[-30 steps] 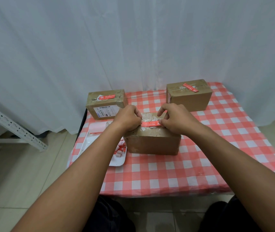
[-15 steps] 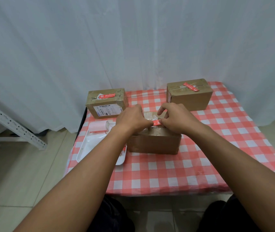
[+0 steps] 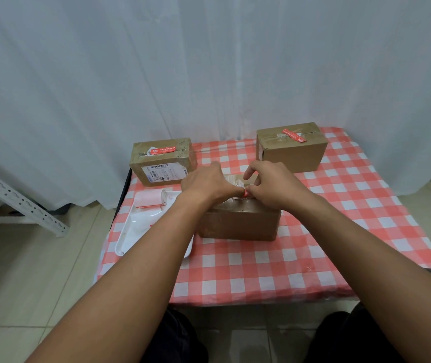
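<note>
Both hands, left (image 3: 206, 186) and right (image 3: 274, 187), pinch a red paper sticker (image 3: 246, 194) (mostly hidden) atop the brown taped cardboard box (image 3: 238, 222).

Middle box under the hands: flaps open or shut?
Shut. The middle box has a flat top with clear tape across it; the left hand and right hand pinch a red sticker on top.

Soft, even light fills the room, brightest on the white curtain (image 3: 209, 61), with no single source in view. Shadows are faint: a thin dark edge under the nearest cardboard box (image 3: 238, 224) on the checked counter (image 3: 314, 244). Clear tape (image 3: 235, 179) on its top shows a dull sheen. The left hand (image 3: 206, 184), the right hand (image 3: 274, 187) and the red sticker (image 3: 246, 194) pinched between them look slightly soft. Wide-angle distortion stretches the floor tiles (image 3: 25, 284) toward the frame edges.
</note>
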